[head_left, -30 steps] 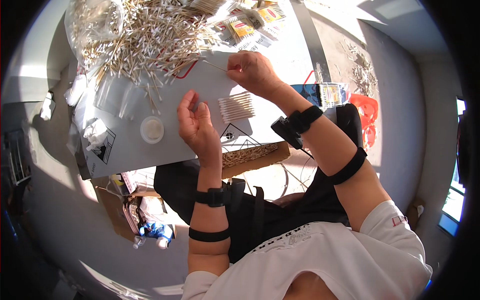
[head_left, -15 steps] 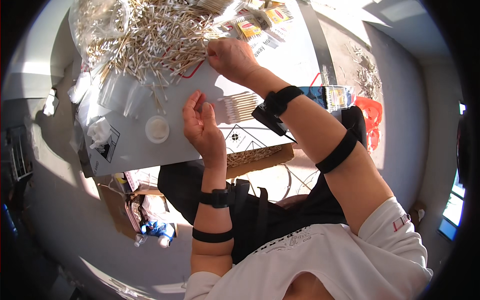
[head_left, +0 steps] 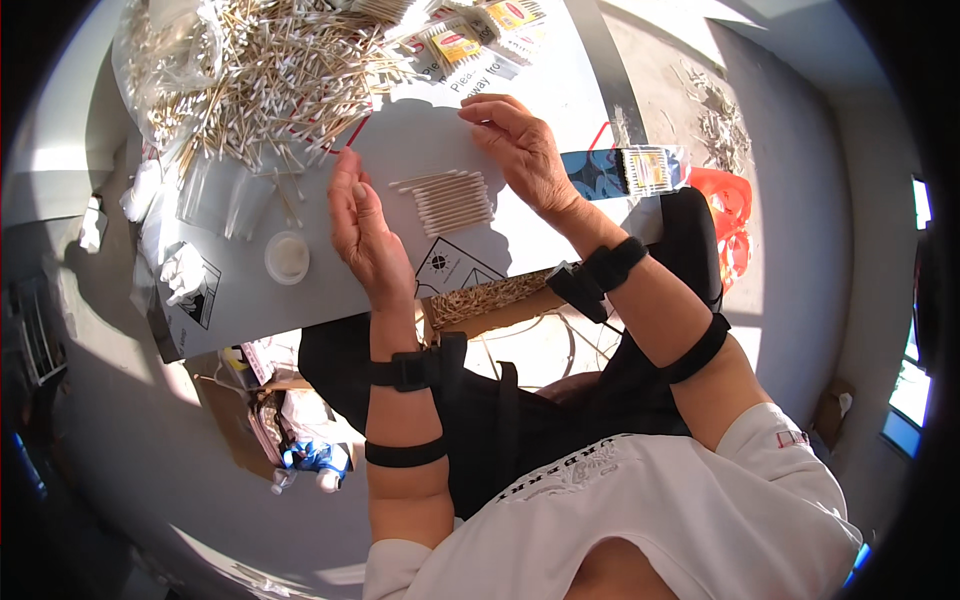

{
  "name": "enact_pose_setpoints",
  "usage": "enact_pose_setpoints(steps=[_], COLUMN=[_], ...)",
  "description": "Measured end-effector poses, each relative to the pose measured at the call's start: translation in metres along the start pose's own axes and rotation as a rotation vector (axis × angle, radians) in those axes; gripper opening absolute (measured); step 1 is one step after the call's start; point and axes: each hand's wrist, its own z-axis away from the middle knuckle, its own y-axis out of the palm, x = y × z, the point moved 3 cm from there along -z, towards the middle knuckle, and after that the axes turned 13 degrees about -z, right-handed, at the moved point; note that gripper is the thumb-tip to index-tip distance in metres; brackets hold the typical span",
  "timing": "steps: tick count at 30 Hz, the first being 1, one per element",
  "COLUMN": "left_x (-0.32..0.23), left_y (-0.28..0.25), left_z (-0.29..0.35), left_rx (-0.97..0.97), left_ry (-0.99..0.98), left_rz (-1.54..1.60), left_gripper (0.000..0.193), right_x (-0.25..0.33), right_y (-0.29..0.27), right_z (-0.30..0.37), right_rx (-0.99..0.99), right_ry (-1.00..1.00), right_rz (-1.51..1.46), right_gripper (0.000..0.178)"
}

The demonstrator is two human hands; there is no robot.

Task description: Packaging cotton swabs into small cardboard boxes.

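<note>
Holds the right hand [head_left: 522, 155] partly open just beyond the upper right corner of a neat row of cotton swabs [head_left: 452, 203], with fingers loosely bent and no swab visible in the grip; probably raised and bent like this so as not to knock the row askew. Holds the left hand [head_left: 368, 238] open too, just left of the row, with fingers nearly straight and close together, thumb apart, and nothing visible in the palm. Perhaps placed there as a side wall for the swab tips; impossible to tell whether touching the table [head_left: 255, 310] or just above it.

Between the hands, swabs laid side by side, with ends roughly level, except for one at the far edge poking out leftward, seemingly set down less squarely than the rest.

Farther out, a big loose heap of swabs [head_left: 270, 85] at the far left of the table, apparently within easy reach. Just right of the heap, yellow-labelled packs [head_left: 456, 43]. Left of the left hand, clear wrappers [head_left: 205, 195], a round white dish [head_left: 287, 258] and crumpled tissue [head_left: 183, 272], likely set aside to leave working room. Below the near edge, a cardboard box [head_left: 505, 320] with more swabs inside.
</note>
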Motion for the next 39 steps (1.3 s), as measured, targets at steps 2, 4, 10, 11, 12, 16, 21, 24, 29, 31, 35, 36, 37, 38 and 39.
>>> enact_pose_setpoints(steps=[2,4,10,11,12,16,21,24,29,31,35,36,37,38,39], left_x=[0.006,0.01,0.007,0.006,0.006,0.006,0.009,0.002,-0.014,-0.007,-0.006,-0.005,-0.005,-0.005,-0.008], left_y=[0.004,0.012,0.039,0.042,0.046,0.066,0.071,0.061,0.069,0.068,0.065,0.064,0.065,0.065,0.061], left_z=[-0.01,-0.009,0.017,0.019,0.019,0.021,0.018,0.021,0.051,0.059,0.059,0.059,0.059,0.057,0.053], left_rx=[0.022,0.053,0.011,0.016,0.026,0.046,0.096,0.163,0.528,0.63,0.642,0.658,0.675,0.675,0.579], left_ry=[0.04,0.075,-0.029,-0.031,-0.038,-0.029,-0.028,0.046,0.549,0.548,0.569,0.565,0.562,0.564,0.475], left_rz=[-0.038,-0.069,-0.041,-0.043,-0.033,-0.017,-0.008,-0.091,-1.298,-1.424,-1.46,-1.446,-1.428,-1.427,-1.156], left_gripper=[0.044,0.046,0.043,0.043,0.043,0.045,0.043,0.042,0.066,0.075,0.074,0.072,0.071,0.071,0.067], right_x=[-0.003,-0.008,-0.014,-0.014,-0.013,-0.013,-0.014,-0.012,-0.013,-0.011,-0.007,-0.007,-0.008,-0.01,-0.011], right_y=[0.01,0.021,0.029,0.026,0.022,0.003,-0.016,-0.032,-0.046,-0.042,-0.043,-0.043,-0.045,-0.047,-0.047], right_z=[0.015,0.028,0.041,0.04,0.04,0.042,0.042,0.044,0.051,0.055,0.056,0.057,0.059,0.06,0.06], right_rx=[-0.105,-0.209,-0.307,-0.312,-0.318,-0.343,-0.378,-0.378,-0.355,-0.325,-0.27,-0.27,-0.3,-0.331,-0.332], right_ry=[0.034,0.027,0.052,0.084,0.085,0.091,0.115,0.15,0.17,0.167,0.153,0.151,0.165,0.179,0.177], right_rz=[-0.084,-0.179,-0.345,-0.402,-0.401,-0.425,-0.502,-0.527,-0.58,-0.547,-0.523,-0.526,-0.549,-0.571,-0.571], right_gripper=[0.027,0.028,0.031,0.031,0.031,0.032,0.033,0.033,0.033,0.033,0.034,0.034,0.034,0.034,0.034])
